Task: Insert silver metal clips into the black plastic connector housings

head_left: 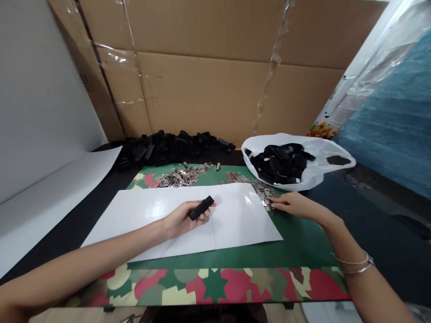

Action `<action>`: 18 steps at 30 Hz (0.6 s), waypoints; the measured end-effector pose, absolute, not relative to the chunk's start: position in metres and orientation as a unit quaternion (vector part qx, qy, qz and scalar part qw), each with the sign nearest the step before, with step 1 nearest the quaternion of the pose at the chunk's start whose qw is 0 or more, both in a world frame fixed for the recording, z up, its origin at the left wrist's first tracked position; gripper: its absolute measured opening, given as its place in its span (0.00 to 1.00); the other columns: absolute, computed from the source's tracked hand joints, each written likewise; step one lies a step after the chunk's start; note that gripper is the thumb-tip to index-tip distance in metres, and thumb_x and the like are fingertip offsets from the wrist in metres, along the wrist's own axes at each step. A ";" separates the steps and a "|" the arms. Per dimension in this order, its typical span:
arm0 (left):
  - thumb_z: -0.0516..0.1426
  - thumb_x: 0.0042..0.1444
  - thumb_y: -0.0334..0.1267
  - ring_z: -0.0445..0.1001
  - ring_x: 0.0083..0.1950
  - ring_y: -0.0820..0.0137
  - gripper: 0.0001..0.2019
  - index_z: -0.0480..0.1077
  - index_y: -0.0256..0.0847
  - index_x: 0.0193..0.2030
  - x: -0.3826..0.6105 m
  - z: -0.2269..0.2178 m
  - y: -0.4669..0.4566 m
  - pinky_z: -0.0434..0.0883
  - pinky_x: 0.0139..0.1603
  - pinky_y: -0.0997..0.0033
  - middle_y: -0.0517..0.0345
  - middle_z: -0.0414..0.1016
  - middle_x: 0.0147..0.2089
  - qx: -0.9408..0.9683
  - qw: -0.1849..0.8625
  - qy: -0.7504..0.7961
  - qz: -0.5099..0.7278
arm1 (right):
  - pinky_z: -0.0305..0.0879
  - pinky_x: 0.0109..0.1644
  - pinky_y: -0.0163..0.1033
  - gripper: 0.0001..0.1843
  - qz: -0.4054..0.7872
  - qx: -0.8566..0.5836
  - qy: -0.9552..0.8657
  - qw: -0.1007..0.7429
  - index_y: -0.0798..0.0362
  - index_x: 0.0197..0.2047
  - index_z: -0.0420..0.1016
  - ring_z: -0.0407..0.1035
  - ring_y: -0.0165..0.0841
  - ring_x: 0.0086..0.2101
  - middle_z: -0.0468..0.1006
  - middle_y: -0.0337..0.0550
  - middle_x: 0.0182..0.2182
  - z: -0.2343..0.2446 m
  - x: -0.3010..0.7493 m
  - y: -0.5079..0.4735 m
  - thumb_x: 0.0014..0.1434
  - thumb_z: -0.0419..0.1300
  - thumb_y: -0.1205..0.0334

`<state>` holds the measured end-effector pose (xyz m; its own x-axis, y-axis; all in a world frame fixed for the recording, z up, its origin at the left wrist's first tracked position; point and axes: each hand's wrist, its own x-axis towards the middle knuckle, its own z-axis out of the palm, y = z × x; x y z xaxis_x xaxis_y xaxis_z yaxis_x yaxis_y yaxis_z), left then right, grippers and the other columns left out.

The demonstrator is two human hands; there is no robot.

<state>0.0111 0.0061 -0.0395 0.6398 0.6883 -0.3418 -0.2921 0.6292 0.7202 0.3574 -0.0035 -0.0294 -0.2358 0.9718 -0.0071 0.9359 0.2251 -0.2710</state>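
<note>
My left hand (183, 218) rests on a white sheet (235, 222) and is closed round a small black plastic bar (201, 207) that sticks out up and to the right. My right hand (292, 204) lies at the sheet's right edge with its fingertips pinched together at a scatter of small shiny metal pieces (266, 193). What the fingertips hold, if anything, is too small to see. Thin bangles circle my right wrist.
A second heap of metal pieces (182, 176) lies on the green mat (303, 244) behind the sheet. A pile of black plastic parts (168, 146) stands against the cardboard wall. A white plastic bag (319, 168) holds more black parts. White board lies at left.
</note>
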 end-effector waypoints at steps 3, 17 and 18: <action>0.52 0.54 0.30 0.59 0.24 0.77 0.12 0.72 0.25 0.42 0.010 -0.038 0.007 0.62 0.27 0.77 0.57 0.63 0.25 0.315 0.855 0.306 0.277 | 0.62 0.30 0.36 0.13 0.134 -0.601 -0.787 0.043 0.51 0.33 0.82 0.70 0.37 0.26 0.77 0.47 0.24 -0.042 0.359 -0.001 0.54 0.56 0.60; 0.53 0.57 0.33 0.61 0.27 0.77 0.12 0.73 0.29 0.44 0.009 -0.037 0.014 0.60 0.28 0.77 0.53 0.69 0.29 0.465 0.806 0.312 0.194 | 0.60 0.33 0.38 0.06 0.183 -0.685 -0.661 0.247 0.55 0.22 0.77 0.68 0.35 0.27 0.75 0.45 0.24 -0.039 0.362 0.013 0.45 0.60 0.65; 0.53 0.58 0.34 0.60 0.26 0.78 0.13 0.72 0.30 0.46 0.009 -0.037 0.013 0.59 0.27 0.77 0.53 0.69 0.30 0.477 0.798 0.313 0.192 | 0.61 0.32 0.37 0.06 0.197 -0.686 -0.647 0.268 0.55 0.22 0.77 0.68 0.34 0.27 0.75 0.45 0.23 -0.037 0.361 0.012 0.46 0.60 0.63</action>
